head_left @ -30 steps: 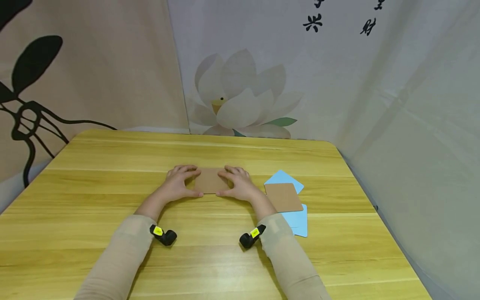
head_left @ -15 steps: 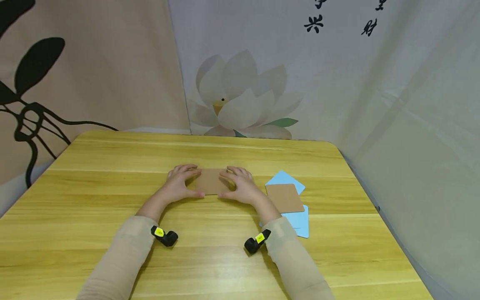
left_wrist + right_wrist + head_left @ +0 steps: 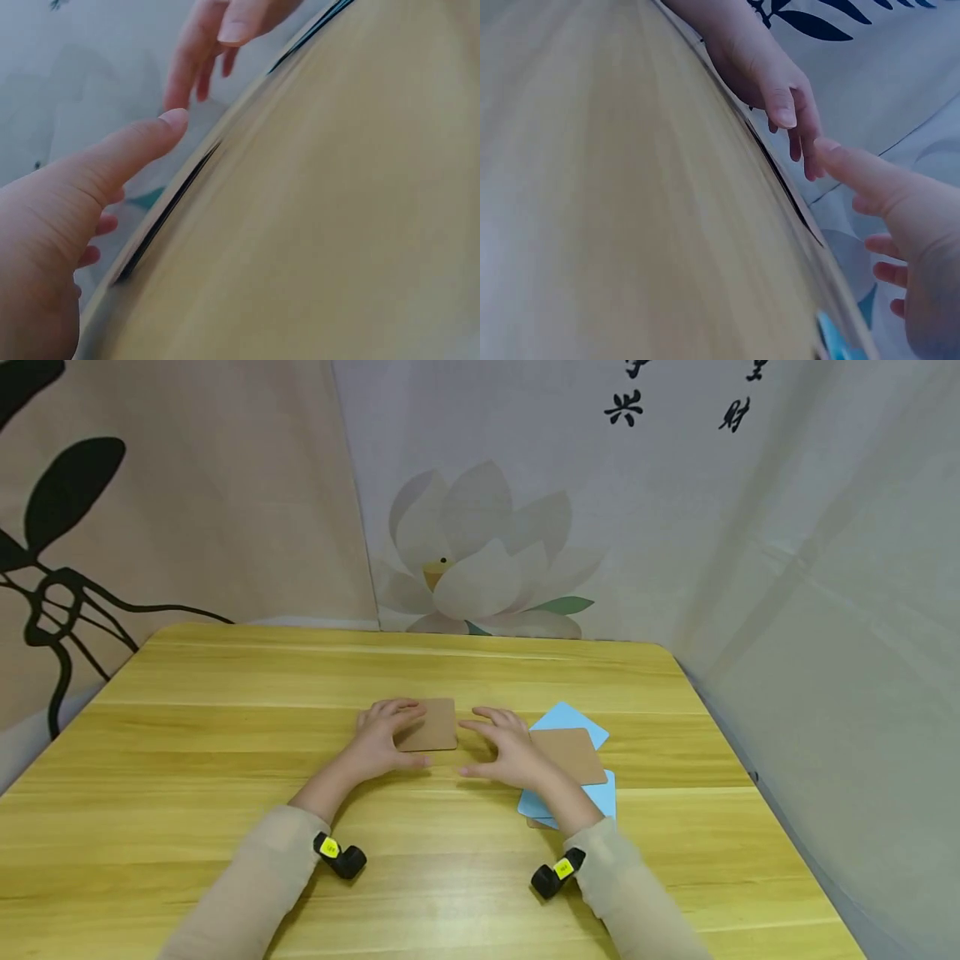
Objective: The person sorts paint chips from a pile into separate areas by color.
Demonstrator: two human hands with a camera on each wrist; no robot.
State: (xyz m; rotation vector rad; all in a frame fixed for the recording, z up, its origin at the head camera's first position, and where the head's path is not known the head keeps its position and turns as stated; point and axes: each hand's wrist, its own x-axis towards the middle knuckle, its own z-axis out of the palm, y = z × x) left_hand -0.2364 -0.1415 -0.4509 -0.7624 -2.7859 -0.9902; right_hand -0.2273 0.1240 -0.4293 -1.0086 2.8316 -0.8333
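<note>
A square brown card [image 3: 438, 727] lies flat near the middle of the wooden table. My left hand [image 3: 384, 739] hovers over its left side, fingers spread and relaxed, covering part of it. To the card's right, my right hand [image 3: 510, 750] is apart from it, thumb and fingers spread around nothing. In the left wrist view the card [image 3: 169, 214] shows as a thin dark edge below my left hand [image 3: 67, 210]. The right wrist view has that edge too, beside my right hand [image 3: 907, 225].
Right of the right hand lies a loose pile: a brown card [image 3: 573, 758] over a blue card [image 3: 558, 717] behind and another blue card [image 3: 602, 795] in front. A printed curtain [image 3: 487, 543] hangs behind the table [image 3: 420, 877].
Both hands have come off the brown card's sides. The right hand has moved right toward the pile, and the left has shifted right over the card, which stays in about the same place.
</note>
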